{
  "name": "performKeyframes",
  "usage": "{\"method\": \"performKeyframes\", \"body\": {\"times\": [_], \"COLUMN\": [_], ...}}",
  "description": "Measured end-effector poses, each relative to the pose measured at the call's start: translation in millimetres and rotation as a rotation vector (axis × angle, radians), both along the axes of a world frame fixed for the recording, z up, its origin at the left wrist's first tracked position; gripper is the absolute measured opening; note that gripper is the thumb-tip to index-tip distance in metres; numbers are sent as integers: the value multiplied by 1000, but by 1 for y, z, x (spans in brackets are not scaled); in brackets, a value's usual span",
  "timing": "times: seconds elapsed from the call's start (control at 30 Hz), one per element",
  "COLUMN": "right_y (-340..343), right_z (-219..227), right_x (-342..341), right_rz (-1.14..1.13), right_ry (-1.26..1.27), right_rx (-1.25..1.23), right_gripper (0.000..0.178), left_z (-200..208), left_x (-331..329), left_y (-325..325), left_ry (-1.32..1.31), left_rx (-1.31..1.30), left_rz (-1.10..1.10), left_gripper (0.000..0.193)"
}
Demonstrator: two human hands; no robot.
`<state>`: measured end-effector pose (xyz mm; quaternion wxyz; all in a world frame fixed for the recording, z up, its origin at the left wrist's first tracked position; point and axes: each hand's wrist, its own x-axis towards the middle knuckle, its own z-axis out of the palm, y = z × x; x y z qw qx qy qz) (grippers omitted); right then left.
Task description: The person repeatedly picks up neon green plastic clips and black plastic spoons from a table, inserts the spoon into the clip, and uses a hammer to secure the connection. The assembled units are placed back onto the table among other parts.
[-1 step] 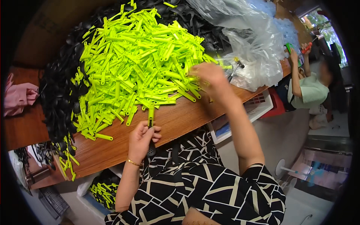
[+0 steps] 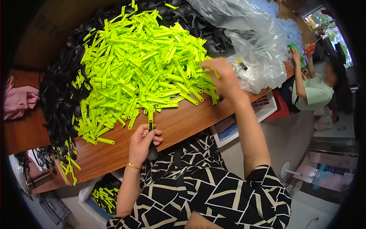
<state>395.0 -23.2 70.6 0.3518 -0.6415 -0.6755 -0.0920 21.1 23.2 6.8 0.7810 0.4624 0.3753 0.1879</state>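
My left hand (image 2: pixel 142 147) is closed at the table's front edge around a black perforated spoon head (image 2: pixel 152 153). A lime-green handle piece (image 2: pixel 150 116) is joined to, or lined up with, its narrow end and points toward the pile. My right hand (image 2: pixel 224 74) is raised over the right side of a large heap of lime-green handles (image 2: pixel 141 65). Its fingers are bent and smeared by motion, so whether they hold a piece cannot be made out. Beside that hand, a small tool with a dark head and yellow tip (image 2: pixel 241 65) lies against clear plastic.
Black perforated pieces (image 2: pixel 57 87) lie heaped behind and left of the handles. Clear plastic sheeting (image 2: pixel 259 49) covers the back right. A white crate (image 2: pixel 263 108) stands below the table's right edge; a bin of black-and-green pieces (image 2: pixel 105 194) stands below left. Another person (image 2: pixel 314 89) works at far right.
My right hand has moved slightly right and away from the heap. My left hand has shifted a little left, and more of the spoon head's perforated bowl shows.
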Motion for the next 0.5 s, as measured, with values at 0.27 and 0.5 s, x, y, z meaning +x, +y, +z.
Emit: {"method": "performKeyframes", "body": {"times": [0.27, 0.5], "right_y": [40, 33], "right_z": [-35, -41], "right_x": [70, 60], "right_rz": [-423, -382], "right_ry": [-60, -43], "right_rx": [-255, -17], "right_gripper": [41, 30], "left_z": [-2, 0], "left_x": [9, 6], "left_y": [-4, -4], "left_ry": [25, -46], "left_rx": [97, 66], "left_rz": [7, 56], "left_gripper": [24, 26]}}
